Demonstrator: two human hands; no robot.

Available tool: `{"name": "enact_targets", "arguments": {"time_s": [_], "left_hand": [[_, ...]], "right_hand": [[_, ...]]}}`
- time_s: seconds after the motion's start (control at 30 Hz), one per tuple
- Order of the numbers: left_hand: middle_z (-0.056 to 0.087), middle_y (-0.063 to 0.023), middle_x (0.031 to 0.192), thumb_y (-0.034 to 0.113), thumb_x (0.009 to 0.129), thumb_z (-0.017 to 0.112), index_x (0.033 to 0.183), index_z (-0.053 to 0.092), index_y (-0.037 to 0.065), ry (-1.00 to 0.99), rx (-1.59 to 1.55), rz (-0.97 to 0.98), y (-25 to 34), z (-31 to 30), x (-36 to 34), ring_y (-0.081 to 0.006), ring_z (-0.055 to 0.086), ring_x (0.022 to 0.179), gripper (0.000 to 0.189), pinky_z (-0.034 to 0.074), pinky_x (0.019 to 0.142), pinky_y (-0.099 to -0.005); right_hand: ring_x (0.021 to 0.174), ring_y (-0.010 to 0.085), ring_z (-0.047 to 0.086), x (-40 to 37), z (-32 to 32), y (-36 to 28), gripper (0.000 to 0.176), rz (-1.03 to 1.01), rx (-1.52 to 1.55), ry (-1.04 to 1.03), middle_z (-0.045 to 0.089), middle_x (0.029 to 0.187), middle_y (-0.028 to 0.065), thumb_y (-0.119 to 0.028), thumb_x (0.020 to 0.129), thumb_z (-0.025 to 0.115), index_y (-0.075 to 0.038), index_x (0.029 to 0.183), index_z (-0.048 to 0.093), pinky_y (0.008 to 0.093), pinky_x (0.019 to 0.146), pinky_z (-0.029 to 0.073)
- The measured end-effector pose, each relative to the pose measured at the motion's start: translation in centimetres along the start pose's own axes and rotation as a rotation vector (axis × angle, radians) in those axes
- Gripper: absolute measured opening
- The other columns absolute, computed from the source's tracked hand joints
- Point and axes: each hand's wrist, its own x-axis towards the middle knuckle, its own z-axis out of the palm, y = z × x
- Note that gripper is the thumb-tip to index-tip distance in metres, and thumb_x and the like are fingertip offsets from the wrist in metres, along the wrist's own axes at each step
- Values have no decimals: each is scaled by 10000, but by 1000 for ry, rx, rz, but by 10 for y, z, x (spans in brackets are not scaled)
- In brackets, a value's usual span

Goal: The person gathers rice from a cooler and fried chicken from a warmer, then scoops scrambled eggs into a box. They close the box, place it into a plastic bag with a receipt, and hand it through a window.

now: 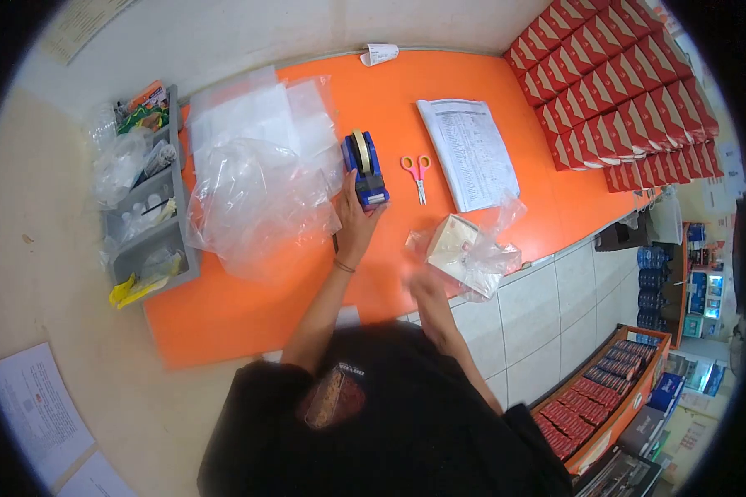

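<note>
My left hand [358,222] grips the front end of a blue tape dispenser [369,184], which carries a roll of pale tape. Motion smears my right hand [427,291], so its fingers cannot be made out. Just beyond it, by the table edge, lies a cream box [453,245] partly wrapped in a clear plastic bag [493,263]. Scissors [419,176] with pink and yellow handles rest to the right of the dispenser. Left of my left hand spreads a heap of clear plastic bags [253,195].
A grey compartment tray [192,257] with bags and packets stands at the left of the orange table [224,327]. A printed paper stack [472,153] lies on the right. Red-and-white boxes [613,91] are piled at the far right, and a small paper [380,55] lies against the wall.
</note>
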Motion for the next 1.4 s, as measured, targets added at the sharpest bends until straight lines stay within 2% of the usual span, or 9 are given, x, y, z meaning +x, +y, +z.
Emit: {"name": "enact_targets", "arguments": {"time_s": [0.27, 0.33, 0.6, 0.8, 0.93, 1.03, 1.13, 1.27, 1.4], "left_hand": [[580, -191, 1133, 282, 769, 778, 1293, 433, -13, 214, 108, 4, 5, 1, -20, -309, 586, 990, 693, 476, 852, -380], [640, -104, 819, 285, 838, 716, 1153, 580, -27, -65, -237, -597, -1, -2, -40, -203, 614, 718, 464, 494, 677, -303], [700, -54, 772, 250, 882, 669, 954, 698, -39, -252, -381, -421, -24, 14, -19, -106, 628, 692, 300, 482, 642, -235], [707, -62, 870, 211, 899, 648, 976, 698, -35, -89, -301, -384, -15, -36, -45, -100, 641, 837, 263, 508, 741, -249], [652, -42, 845, 200, 947, 592, 955, 663, -57, 292, -311, -572, 20, -134, -135, -105, 606, 752, 267, 499, 682, -252], [680, -91, 935, 212, 978, 531, 918, 631, -45, 98, -1, -802, -1, -170, -215, -127, 638, 847, 283, 517, 766, -263], [669, -182, 999, 276, 1013, 438, 978, 539, -8, 58, -272, -845, -13, -166, -234, -196, 660, 896, 304, 530, 795, -299], [604, -326, 1057, 438, 1009, 353, 1091, 391, 125, -113, -1059, -1089, 8, -131, -176, -379, 627, 1020, 326, 495, 911, -462], [591, -310, 1117, 460, 1002, 358, 1087, 407, 131, -344, -1449, -1074, 22, -68, -113, -374, 590, 1084, 343, 455, 956, -487]], "right_hand": [[801, 99, 527, -61, -60, 52, 229, 113, -283, 56, 567, 881, 23, -227, 894, 656, 0, 863, 657, 238, 740, 417], [806, 114, 542, -59, -61, 51, 215, 176, -270, 64, 578, 853, 33, -214, 897, 652, 0, 881, 658, 261, 741, 429], [765, 164, 514, -30, -66, 70, 135, -189, -506, 199, 542, 810, 82, -125, 866, 647, -11, 839, 580, 296, 669, 431], [773, 120, 511, -18, -76, 41, 116, 5, -319, 196, 551, 829, 32, -102, 856, 629, -13, 799, 582, 275, 686, 427], [804, 116, 528, 1, -75, 37, 106, -63, -366, -108, 562, 840, 24, -100, 838, 629, -4, 808, 595, 261, 720, 427], [785, 135, 549, 9, -57, 54, 132, -162, -534, -257, 576, 839, 36, -124, 826, 641, 0, 816, 599, 283, 706, 443], [751, 153, 566, 7, -61, 70, 164, -79, -850, -349, 586, 815, 52, -144, 812, 658, 8, 821, 596, 298, 681, 459], [727, 130, 550, -18, -98, 54, 161, 31, -701, -261, 574, 783, 37, -140, 823, 654, 8, 821, 592, 289, 657, 460], [741, 90, 512, -51, -120, 37, 115, -25, -420, -66, 564, 807, 6, -104, 872, 620, -11, 820, 576, 253, 672, 442]]}}
